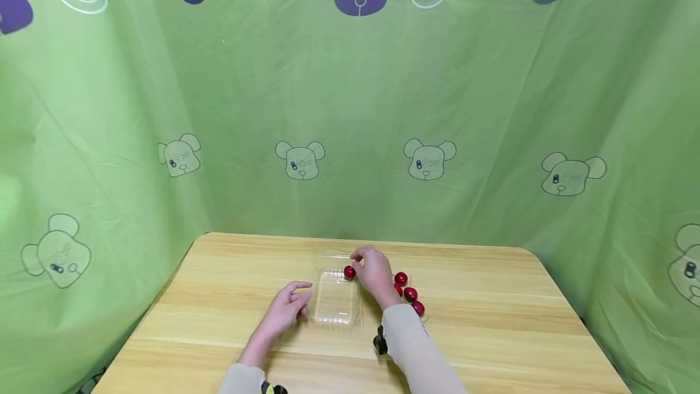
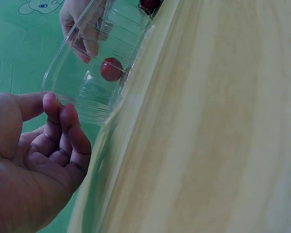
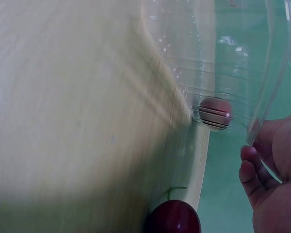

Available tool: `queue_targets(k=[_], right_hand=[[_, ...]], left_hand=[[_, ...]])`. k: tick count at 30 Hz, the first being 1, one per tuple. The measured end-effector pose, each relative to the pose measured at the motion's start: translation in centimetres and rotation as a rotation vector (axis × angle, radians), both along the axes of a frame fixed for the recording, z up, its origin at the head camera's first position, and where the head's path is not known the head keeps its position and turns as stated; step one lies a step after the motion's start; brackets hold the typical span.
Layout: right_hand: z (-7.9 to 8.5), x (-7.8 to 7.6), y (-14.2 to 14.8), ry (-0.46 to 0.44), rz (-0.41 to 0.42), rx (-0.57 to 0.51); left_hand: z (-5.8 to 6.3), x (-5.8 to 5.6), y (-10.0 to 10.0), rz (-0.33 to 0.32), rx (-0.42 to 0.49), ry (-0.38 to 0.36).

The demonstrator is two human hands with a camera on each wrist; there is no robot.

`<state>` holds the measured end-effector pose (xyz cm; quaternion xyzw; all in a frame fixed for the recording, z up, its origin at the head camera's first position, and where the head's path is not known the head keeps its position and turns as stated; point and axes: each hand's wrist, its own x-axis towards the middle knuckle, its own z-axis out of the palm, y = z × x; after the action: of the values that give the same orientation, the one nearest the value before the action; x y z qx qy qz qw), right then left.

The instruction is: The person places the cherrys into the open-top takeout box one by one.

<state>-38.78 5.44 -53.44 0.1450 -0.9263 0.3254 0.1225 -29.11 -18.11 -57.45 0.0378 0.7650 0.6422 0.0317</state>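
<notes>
A clear plastic container (image 1: pixel 335 321) stands on the table between the two hands. At its left side, the left hand (image 1: pixel 285 309) pinches the rim with thumb and index finger; the other fingers are curled in the left wrist view. Over by the far right corner, the right hand (image 1: pixel 374 271) has thumb and fingertips on either side of the rim. One red cherry (image 1: pixel 349 272) lies inside the container, close below the right fingertips. Several more red cherries (image 1: pixel 411 294) with thin green stems lie on the table, partly hidden behind the right hand and wrist.
The wooden table (image 1: pixel 481 315) has rounded far corners. A green curtain (image 1: pixel 361 90) printed with bear heads and smiling faces hangs behind it and along both sides.
</notes>
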Motion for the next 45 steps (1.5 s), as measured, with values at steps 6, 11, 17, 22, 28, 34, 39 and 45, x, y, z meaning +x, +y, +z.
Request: queue_targets(k=[6,11,17,22,28,34,39,45], right_hand=[[-0.2,0.1,0.1,0.001,-0.019,0.012],[-0.2,0.1,0.2,-0.013,-0.024,0.001],[0.3,0.2,0.8,-0.007,-0.037,-0.008],[0.8,0.4,1.9,-0.008,-0.039,-0.023],[1.6,0.9,3.8,-0.024,-0.011,-0.045],[2.2,1.8,6.6,-0.050,-0.012,-0.061],[2.5,2.8,9.4,-0.091,-0.012,-0.063],[2.6,4.1,12.4,-0.156,-0.044,-0.059]], left_hand=[[0.0,0.1,0.1,-0.001,0.005,-0.003],[0.1,0.1,0.1,-0.008,0.000,-0.005],[0.3,0.2,0.1,-0.019,-0.014,-0.009],[0.6,0.5,0.3,-0.008,-0.008,-0.013],[0.6,0.6,0.4,0.003,-0.014,-0.020],[0.3,0.5,0.5,-0.004,-0.012,-0.026],[0.4,0.6,0.7,0.017,-0.003,-0.026],[0.5,0.7,0.6,0.021,-0.005,-0.030]])
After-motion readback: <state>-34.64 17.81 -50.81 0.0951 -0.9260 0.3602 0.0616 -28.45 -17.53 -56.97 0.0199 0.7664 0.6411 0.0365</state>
